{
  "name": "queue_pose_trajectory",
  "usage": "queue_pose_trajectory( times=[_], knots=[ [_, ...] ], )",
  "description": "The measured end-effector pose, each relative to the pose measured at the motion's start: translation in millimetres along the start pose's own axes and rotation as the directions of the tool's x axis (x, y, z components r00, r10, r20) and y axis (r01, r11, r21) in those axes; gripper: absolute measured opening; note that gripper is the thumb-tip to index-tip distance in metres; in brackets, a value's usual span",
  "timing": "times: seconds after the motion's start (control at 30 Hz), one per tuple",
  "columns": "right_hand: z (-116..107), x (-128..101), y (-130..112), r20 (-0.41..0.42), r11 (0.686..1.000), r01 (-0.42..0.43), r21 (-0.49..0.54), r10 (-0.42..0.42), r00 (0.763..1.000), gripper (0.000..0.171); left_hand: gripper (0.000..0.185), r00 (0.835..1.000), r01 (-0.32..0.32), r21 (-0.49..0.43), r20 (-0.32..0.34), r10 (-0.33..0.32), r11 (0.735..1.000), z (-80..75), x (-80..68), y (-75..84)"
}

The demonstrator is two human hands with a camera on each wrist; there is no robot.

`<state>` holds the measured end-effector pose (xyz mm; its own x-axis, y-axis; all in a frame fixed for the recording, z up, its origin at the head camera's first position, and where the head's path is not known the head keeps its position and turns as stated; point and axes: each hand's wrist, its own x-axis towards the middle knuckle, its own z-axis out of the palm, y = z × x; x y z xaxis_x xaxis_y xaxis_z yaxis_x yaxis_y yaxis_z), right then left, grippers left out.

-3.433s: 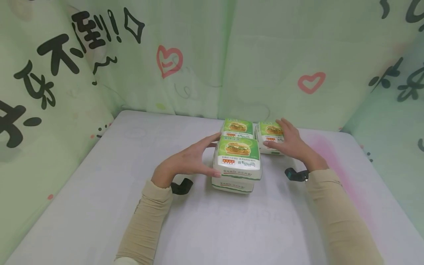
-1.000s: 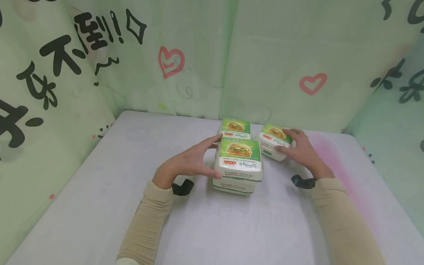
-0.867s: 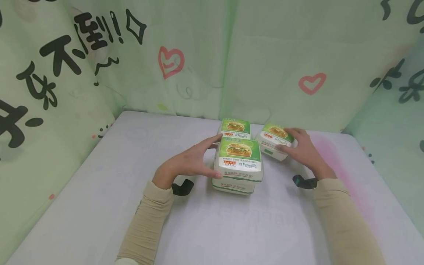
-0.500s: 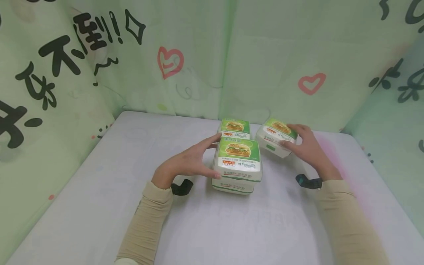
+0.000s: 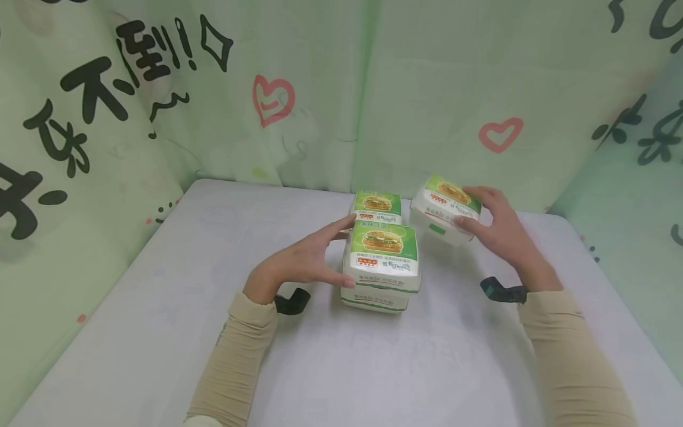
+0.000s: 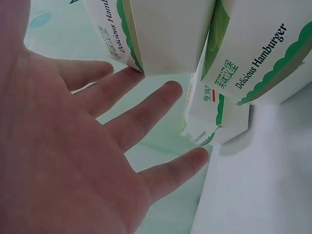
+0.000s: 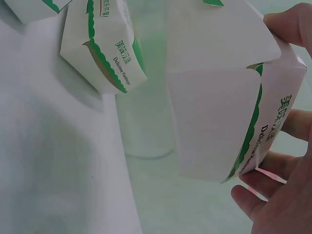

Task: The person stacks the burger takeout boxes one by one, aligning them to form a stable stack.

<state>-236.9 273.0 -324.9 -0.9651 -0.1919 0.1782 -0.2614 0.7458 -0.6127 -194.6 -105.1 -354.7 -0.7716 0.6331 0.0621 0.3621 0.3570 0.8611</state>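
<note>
Three white and green burger boxes are in the head view. Two form a stack [image 5: 381, 255] at the table's middle, and a third box [image 5: 376, 206] sits just behind it. My left hand [image 5: 315, 261] rests with straight fingers against the stack's left side; the left wrist view shows its open palm [image 6: 63, 146] beside the boxes [image 6: 161, 34]. My right hand [image 5: 491, 228] grips another burger box [image 5: 445, 207], tilted and lifted above the table to the right of the stack. In the right wrist view this held box [image 7: 219, 122] fills the frame, with my fingers [image 7: 273, 195] under it.
The white table [image 5: 160, 332] is walled on three sides by a pale green curtain [image 5: 427, 89] with red hearts and black writing. Black camera straps sit at both wrists. The stack [image 7: 105, 53] shows left of the held box in the right wrist view.
My right hand has gripped the right-hand box, tilted it and raised it off the table. The left hand and the stack have stayed put.
</note>
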Motion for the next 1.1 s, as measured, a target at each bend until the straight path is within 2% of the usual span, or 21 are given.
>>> queue_pose_trajectory(
  times=[0.37,0.73,1.1],
  knots=[
    [-6,-4,-19,-0.015,0.999,0.027,0.045,-0.026,1.0,0.065,0.111,1.0,0.0,0.004,-0.006,0.0,1.0,0.1,1.3,-3.3],
    [-8,-11,-55,-0.051,0.984,0.17,0.057,-0.167,0.985,0.063,0.111,1.0,0.005,-0.001,-0.013,-0.005,1.0,0.1,0.6,-2.3],
    [-2,-19,-75,-0.028,0.943,0.309,0.124,-0.308,0.951,0.064,0.111,1.0,0.006,-0.001,-0.011,-0.006,1.0,1.2,1.8,-2.3]
  ],
)
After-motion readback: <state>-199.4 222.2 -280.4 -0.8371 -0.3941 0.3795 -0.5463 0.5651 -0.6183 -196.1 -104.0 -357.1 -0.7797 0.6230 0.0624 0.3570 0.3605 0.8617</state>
